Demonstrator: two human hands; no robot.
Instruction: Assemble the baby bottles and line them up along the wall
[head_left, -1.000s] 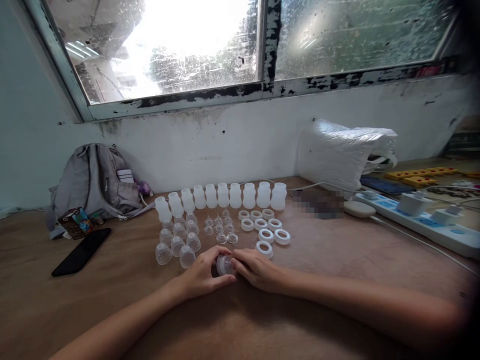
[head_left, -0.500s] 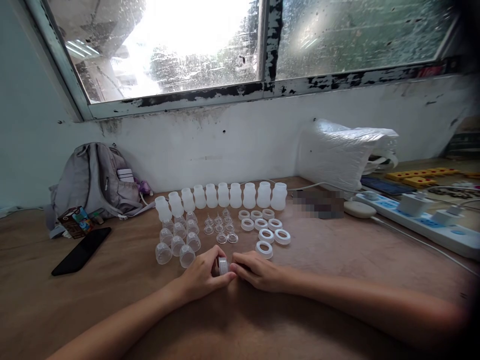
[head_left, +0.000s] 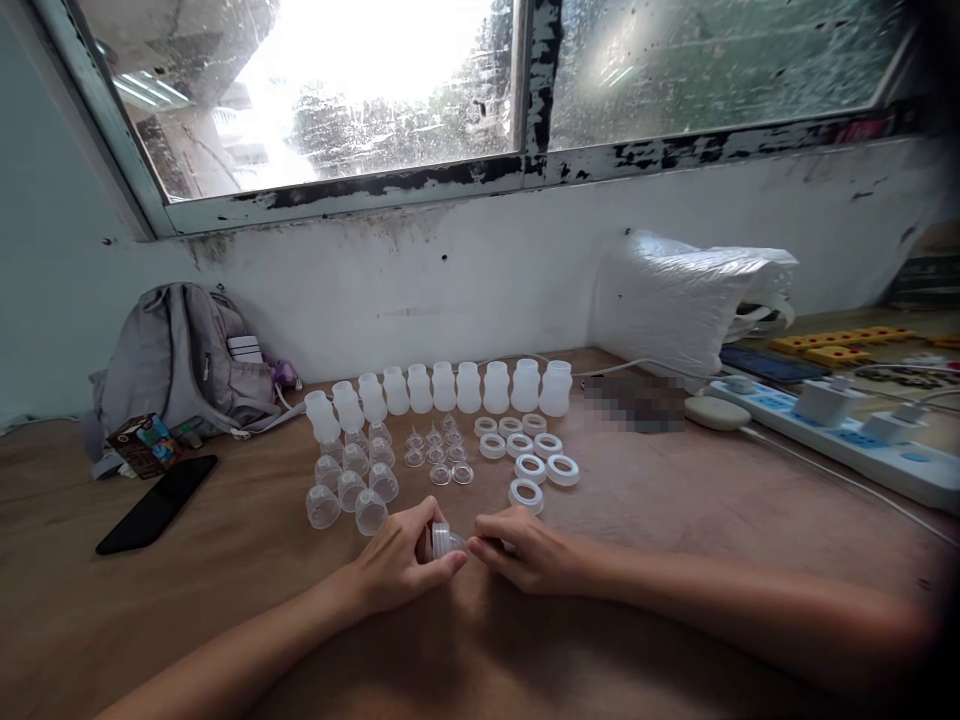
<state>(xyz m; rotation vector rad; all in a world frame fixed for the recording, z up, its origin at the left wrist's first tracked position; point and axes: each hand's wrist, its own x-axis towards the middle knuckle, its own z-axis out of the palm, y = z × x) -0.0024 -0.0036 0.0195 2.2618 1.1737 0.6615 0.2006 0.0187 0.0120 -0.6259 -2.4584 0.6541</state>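
Note:
My left hand grips a white bottle collar ring on its side, thumb below and fingers over the top. A clear bottle teat sticks out of the ring toward the right. At the teat's tip are the closed thumb and fingers of my right hand, which pinch it. Just beyond my hands lie several loose clear teats. More white collar rings lie behind my right hand. Several clear dome caps stand beyond my left hand.
A row of frosted baby bottles stands at the back. On the left are a grey backpack, a small carton and a black phone. A power strip with plugs and a white plastic bag occupy the right.
The teat now shows protruding from the collar ring, between my hands. My right hand has drawn slightly away to the right, widening the gap. The view has shifted a little.

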